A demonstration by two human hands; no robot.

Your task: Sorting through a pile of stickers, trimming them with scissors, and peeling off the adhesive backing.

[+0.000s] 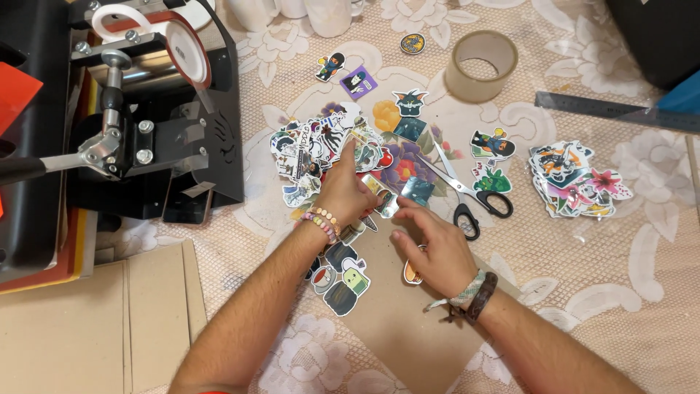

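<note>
My left hand [344, 191] reaches into a spread pile of colourful stickers [315, 149] at the table's middle, its index finger stretched out onto them and the fingers apart. My right hand [430, 244] lies flat beside it over a brown cardboard sheet [408, 321], fingers spread, resting on a small sticker [410, 273]. Loose stickers [339, 281] lie under my left wrist. Both wrists wear bracelets. Neither hand grips anything that I can see.
Black-handled scissors [467, 193] lie just right of my hands. A second sticker pile [572, 179] sits further right. A tape roll [481, 66], a grey ruler [605, 109], white mugs [328, 14] and a black mug press [124, 109] surround the lace cloth.
</note>
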